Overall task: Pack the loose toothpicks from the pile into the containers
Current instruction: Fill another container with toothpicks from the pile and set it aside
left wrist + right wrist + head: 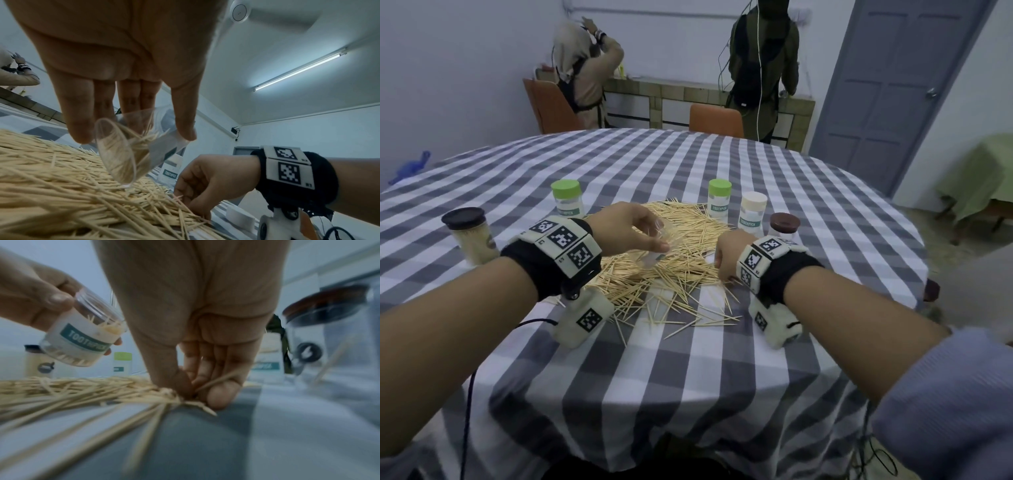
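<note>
— Hands first: why is the right hand (726,255) down so low on the surface (688,359)?

— Its thumb and fingers are curled into a pinch on a small bunch of toothpicks (179,398) at the near right edge of the pile (664,260), most likely because gathering them against the cloth lines them up for lifting.

— And the left hand (630,228)?

— It grips an uncapped clear container (131,151) between thumb and fingers, just above the pile. It's tilted, mouth seemingly turned toward the right hand, so a bunch has a short trip and can slide in lengthwise. A few toothpicks already lie inside.

— How full is it?

— The wrist views are blurred, but it looks nearly empty to me; most of the work remains.

— What stands beyond?

— Capped containers ring the pile: a dark-lidded jar (469,240) at the left, full of toothpicks; a brown-lidded jar (785,226) at the right; farther back two green-capped containers (566,202) (719,204) and a cream-capped one (753,214). They're kept within reach, I'd guess, for filling in turn.
</note>
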